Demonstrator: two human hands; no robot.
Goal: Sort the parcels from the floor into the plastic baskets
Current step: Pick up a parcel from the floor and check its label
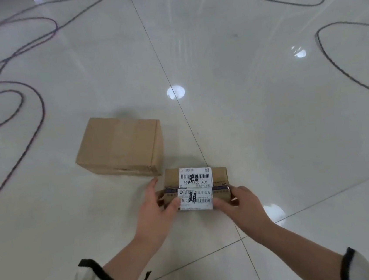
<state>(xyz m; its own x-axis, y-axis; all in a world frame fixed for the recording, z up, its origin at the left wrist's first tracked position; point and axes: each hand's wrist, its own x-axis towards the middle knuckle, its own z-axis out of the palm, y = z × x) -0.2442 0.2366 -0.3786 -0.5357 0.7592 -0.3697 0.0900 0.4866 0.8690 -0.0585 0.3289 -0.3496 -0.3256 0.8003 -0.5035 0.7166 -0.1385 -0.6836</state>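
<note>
The left hand (158, 207) and right hand (242, 202) curl their fingers round the two ends of a small parcel (195, 199). It is brown cardboard with a white paper label, low down at six o'clock. A second labelled parcel (219, 173) touches it at twelve o'clock. A big plain cardboard box (120, 144) sits at ten o'clock. The tile floor (268, 119) is pale and shiny, with thin dark cables (316, 36) looping across it.

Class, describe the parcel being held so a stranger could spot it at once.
Find the large plain cardboard box on the floor. Beside its near corner are two labelled parcels. Unlike the farther parcel, the nearer parcel is gripped by the left hand and right hand.
</note>
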